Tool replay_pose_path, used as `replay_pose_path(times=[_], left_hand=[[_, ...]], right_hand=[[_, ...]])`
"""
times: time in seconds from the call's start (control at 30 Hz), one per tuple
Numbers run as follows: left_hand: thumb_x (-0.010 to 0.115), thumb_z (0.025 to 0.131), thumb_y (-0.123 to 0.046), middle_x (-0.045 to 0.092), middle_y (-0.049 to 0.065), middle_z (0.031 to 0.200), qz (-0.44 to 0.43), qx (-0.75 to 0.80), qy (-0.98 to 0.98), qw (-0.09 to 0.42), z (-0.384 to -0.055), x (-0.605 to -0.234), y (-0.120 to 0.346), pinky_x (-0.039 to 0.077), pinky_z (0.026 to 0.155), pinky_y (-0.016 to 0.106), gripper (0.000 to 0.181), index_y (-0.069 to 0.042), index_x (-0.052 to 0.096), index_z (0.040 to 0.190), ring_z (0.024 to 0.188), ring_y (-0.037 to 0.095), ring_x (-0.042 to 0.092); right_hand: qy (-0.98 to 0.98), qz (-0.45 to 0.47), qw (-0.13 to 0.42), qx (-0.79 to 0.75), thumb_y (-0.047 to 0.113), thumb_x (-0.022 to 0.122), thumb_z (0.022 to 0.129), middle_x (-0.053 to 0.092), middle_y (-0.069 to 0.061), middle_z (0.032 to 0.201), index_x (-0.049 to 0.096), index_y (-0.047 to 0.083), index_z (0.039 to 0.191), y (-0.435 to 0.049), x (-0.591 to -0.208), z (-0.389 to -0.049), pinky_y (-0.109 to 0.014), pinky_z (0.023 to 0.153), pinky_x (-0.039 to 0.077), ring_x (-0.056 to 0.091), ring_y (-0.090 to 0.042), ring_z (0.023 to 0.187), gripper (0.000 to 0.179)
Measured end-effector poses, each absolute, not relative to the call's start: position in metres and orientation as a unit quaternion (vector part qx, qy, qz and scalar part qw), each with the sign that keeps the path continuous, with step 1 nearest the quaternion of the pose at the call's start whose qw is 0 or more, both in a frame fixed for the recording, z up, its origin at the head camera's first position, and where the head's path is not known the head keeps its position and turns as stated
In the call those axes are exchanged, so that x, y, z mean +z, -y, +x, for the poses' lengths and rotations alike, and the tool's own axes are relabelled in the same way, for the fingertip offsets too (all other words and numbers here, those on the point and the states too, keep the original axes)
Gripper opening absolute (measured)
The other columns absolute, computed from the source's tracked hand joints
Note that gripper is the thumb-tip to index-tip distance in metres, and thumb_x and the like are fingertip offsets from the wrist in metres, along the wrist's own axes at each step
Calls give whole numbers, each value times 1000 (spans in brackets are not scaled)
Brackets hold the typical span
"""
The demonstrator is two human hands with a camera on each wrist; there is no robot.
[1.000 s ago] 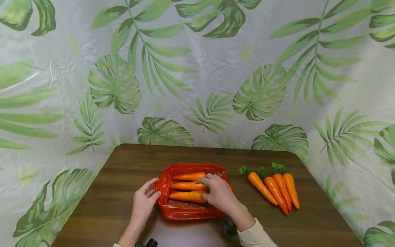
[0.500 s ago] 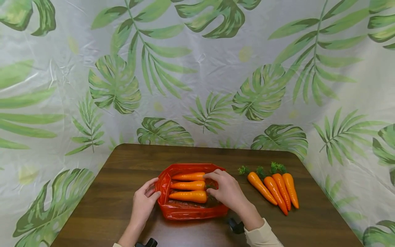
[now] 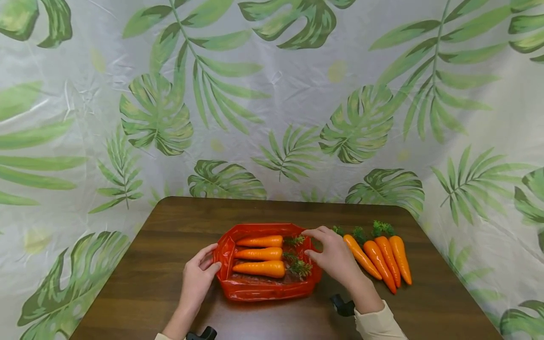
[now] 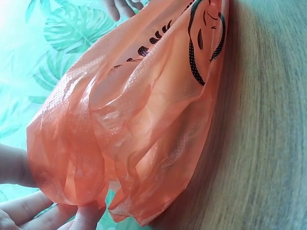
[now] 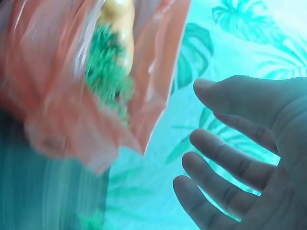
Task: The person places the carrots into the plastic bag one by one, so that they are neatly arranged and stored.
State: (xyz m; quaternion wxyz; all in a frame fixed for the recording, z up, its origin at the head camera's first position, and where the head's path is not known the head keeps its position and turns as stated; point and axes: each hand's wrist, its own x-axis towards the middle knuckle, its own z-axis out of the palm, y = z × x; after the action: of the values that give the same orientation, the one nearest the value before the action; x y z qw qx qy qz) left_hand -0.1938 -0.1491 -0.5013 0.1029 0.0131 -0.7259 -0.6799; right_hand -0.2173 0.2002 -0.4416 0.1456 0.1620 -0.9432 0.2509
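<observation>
A red plastic bag lies with its mouth up on the table. Three orange carrots with green tops lie side by side in it, tips to the left. My left hand holds the bag's left edge. In the left wrist view its fingers and thumb stand at the thin, crumpled plastic. My right hand hovers by the bag's right rim with nothing in it. Its fingers show spread and apart from the bag in the right wrist view.
Several more carrots lie together on the table's right side, tops pointing away. The brown wooden table ends at a leaf-patterned curtain behind. A black wrist mount sits under the right wrist.
My right hand has let go of the carrots in the bag and moved right and up, uncovering their green tops. My left hand has stayed at the bag's left edge.
</observation>
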Motion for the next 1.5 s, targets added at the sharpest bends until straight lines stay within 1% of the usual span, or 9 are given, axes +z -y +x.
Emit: replay_pose_path(times=[0.1, 0.3, 0.47, 0.67, 0.83, 0.97, 1.1, 1.33, 1.5], left_hand=[[68, 88, 6, 60, 24, 134, 10, -680, 727, 99, -194, -501, 149, 53, 89, 25, 49, -2, 61, 136, 120, 38, 61], [68, 87, 7, 62, 21, 132, 20, -676, 730, 99, -196, -504, 149, 54, 88, 25, 48, -4, 64, 134, 118, 37, 62], [68, 87, 8, 62, 20, 132, 20, -674, 731, 103, -196, -505, 149, 54, 86, 23, 48, -4, 64, 133, 116, 37, 63], [68, 86, 9, 62, 20, 132, 25, -678, 727, 99, -197, -507, 148, 54, 84, 22, 48, -4, 64, 133, 117, 36, 62], [69, 86, 8, 62, 19, 132, 31, -675, 731, 98, -197, -507, 148, 54, 85, 23, 48, -5, 65, 132, 117, 36, 62], [69, 86, 7, 62, 20, 132, 30, -674, 731, 98, -196, -505, 148, 54, 85, 23, 48, -5, 64, 133, 118, 36, 62], [69, 87, 7, 62, 21, 132, 25, -673, 732, 99, -195, -506, 148, 53, 85, 20, 48, -4, 64, 133, 118, 37, 61], [69, 86, 8, 62, 19, 132, 29, -676, 729, 99, -196, -506, 148, 54, 85, 21, 48, -5, 65, 132, 117, 36, 62], [69, 86, 7, 62, 20, 132, 29, -669, 736, 99, -197, -508, 149, 54, 87, 24, 48, -4, 65, 132, 117, 37, 62]], right_hand=[[946, 159, 146, 241, 17, 86, 80, 65, 4, 112, 71, 22, 125, -214, -443, -220, -42, 75, 56, 64, -23, 97, 48], [953, 157, 151, 211, 18, 87, 78, 66, 0, 111, 72, 22, 122, -246, -445, -227, -41, 70, 55, 63, -21, 91, 47], [960, 149, 128, 202, 19, 86, 80, 66, -4, 114, 71, 20, 123, -272, -447, -235, -43, 71, 55, 63, -25, 91, 45], [963, 150, 98, 202, 17, 84, 82, 65, -8, 115, 71, 15, 124, -299, -449, -246, -51, 77, 56, 65, -34, 98, 44], [960, 172, 68, 210, 12, 82, 83, 64, -10, 119, 71, 17, 124, -316, -453, -255, -49, 78, 54, 62, -34, 97, 44], [960, 177, 51, 209, 10, 82, 81, 62, -7, 121, 71, 17, 124, -324, -456, -262, -51, 81, 54, 61, -33, 102, 44], [959, 181, 32, 213, 8, 81, 82, 61, -10, 123, 72, 15, 123, -327, -458, -266, -56, 87, 52, 60, -37, 109, 42], [966, 181, 7, 187, 5, 78, 84, 58, -12, 124, 75, 15, 117, -324, -461, -271, -57, 87, 51, 59, -39, 109, 35], [968, 172, -11, 182, 1, 79, 81, 59, -12, 120, 75, 14, 117, -324, -469, -274, -56, 87, 52, 59, -39, 107, 38]])
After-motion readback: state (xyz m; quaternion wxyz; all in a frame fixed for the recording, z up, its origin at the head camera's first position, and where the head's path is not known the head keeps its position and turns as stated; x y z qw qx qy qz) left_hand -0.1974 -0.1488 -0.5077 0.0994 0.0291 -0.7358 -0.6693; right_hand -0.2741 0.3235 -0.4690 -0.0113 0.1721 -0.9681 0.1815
